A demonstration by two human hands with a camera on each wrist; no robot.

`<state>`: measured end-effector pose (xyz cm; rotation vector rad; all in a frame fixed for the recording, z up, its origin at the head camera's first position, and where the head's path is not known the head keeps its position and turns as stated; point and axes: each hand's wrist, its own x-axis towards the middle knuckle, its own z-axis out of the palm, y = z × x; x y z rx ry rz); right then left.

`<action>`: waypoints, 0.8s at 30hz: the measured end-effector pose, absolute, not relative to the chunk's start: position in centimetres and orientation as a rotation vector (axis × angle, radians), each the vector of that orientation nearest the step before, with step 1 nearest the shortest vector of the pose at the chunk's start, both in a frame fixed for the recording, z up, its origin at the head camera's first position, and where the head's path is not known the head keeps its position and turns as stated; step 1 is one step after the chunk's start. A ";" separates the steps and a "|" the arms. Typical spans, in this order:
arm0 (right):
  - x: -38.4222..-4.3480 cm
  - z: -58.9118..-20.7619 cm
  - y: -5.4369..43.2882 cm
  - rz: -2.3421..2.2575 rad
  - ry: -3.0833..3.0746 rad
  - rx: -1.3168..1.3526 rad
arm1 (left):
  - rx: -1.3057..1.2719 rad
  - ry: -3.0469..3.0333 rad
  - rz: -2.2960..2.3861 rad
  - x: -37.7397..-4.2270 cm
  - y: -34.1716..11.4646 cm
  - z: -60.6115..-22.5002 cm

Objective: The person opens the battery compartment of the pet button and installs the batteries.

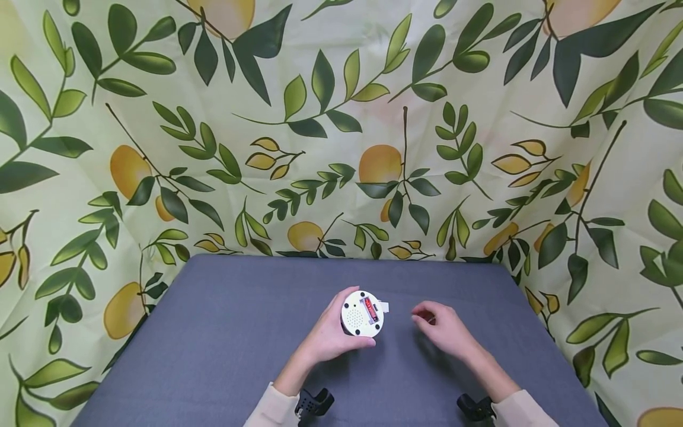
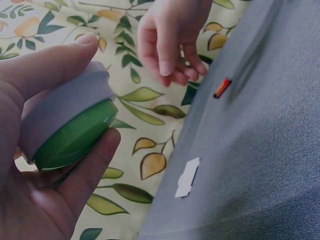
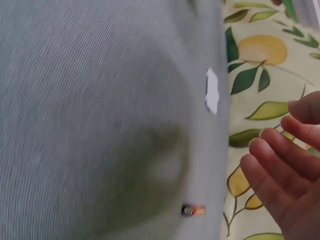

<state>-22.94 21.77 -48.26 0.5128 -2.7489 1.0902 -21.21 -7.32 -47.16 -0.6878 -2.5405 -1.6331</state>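
My left hand (image 1: 338, 329) grips a small round white-and-green battery device (image 2: 75, 115) by its sides, fingers and thumb around the rim. In the head view its white underside faces up, with dark feet, a patch of small holes and an uncovered battery slot holding a red battery (image 1: 369, 309). To its right, my right hand (image 1: 443, 328) hovers over the table, fingers loosely bent and nothing seen between them. A loose red-and-black battery (image 2: 222, 88) lies on the table below the right hand. The flat white battery cover (image 3: 212, 91) lies farther along, partly hidden behind the device in the head view.
A grey cloth covers the table (image 1: 240, 332). Behind it and at both sides hangs a cream curtain (image 1: 331, 154) printed with leaves and orange fruit. Black bands with cameras (image 1: 315, 403) sit on both wrists.
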 end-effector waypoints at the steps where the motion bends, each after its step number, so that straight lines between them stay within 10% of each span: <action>1: -23.0 -48.3 22.0 1.058 -2.745 0.525 | -0.688 -2.541 -1.636 -21.2 -7.3 -47.1; 24: -23.9 -50.8 26.7 0.464 -2.805 0.633 | -0.684 -2.553 -1.626 -21.3 -7.3 -47.3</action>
